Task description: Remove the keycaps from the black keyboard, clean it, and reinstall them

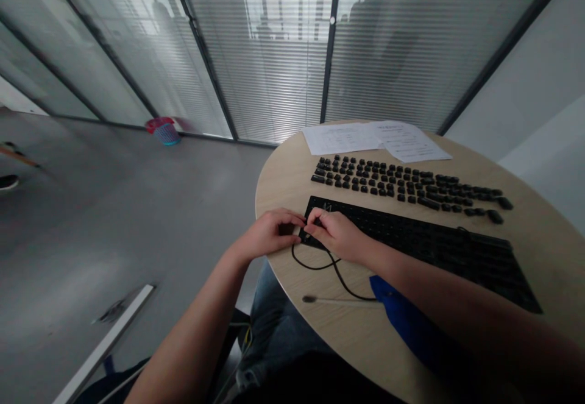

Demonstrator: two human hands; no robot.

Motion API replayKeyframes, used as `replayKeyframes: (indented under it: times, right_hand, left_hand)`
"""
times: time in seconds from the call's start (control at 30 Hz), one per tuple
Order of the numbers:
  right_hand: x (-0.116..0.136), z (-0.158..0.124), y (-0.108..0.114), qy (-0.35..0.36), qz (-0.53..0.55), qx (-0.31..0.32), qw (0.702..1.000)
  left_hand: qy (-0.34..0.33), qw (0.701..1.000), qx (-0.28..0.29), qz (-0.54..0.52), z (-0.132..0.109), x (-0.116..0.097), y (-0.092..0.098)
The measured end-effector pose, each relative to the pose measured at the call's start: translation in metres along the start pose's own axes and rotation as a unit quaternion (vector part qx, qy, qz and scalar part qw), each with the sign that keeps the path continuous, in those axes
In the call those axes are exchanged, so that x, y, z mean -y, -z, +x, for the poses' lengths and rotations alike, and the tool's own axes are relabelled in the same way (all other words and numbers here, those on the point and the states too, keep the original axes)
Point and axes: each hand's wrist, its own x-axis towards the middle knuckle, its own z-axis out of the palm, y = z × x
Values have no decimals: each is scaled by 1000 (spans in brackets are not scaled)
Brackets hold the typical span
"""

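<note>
A black keyboard (pixel 411 239) lies at a slant on the round table, many of its keycaps off. My left hand (pixel 269 232) curls round the keyboard's left end, thumb and fingertips against its edge. Right beside it, my right hand (pixel 336 233) is pinched low over the left keys; what its fingertips hold is too small and covered to make out. Thin pale wire-like lines show just behind its knuckles. Loose black keycaps (pixel 375 183) are laid out in rows behind the keyboard. My right forearm hides part of the keyboard's front edge.
Printed sheets (pixel 342 138) lie at the table's (pixel 286 172) back. A black cable (pixel 345 285), a small brush (pixel 338 301) and a blue cloth-like item (pixel 402 312) are near the front edge. A bin (pixel 165 132) stands on the floor by the glass partition.
</note>
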Motion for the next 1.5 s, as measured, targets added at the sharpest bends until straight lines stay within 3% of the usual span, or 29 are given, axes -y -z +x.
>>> replayKeyframes:
  times: [0.23, 0.47, 0.73, 0.9, 1.17, 1.5]
  right_hand:
    - [4, -3, -3, 45, -59, 38, 997]
    - [-7, -6, -3, 48, -31, -24, 998]
    - [-4, -10, -3, 58, -7, -43, 997]
    - [-9, -12, -7, -13, 85, -129, 988]
    - [-5, -10, -5, -14, 68, -104, 992]
    - [2, -8, -1, 12, 33, -98, 995]
  left_hand:
    - [-11, 1000, 0, 13, 0, -3, -1]
    - [1, 1000, -3, 18, -1, 2, -2]
    - [-3, 1000, -17, -12, 0, 1, -3]
    - [0, 1000, -8, -26, 3, -8, -2]
    - [103, 989, -51, -89, -2, -2, -2]
    - [90, 988, -40, -116, 7, -5, 0]
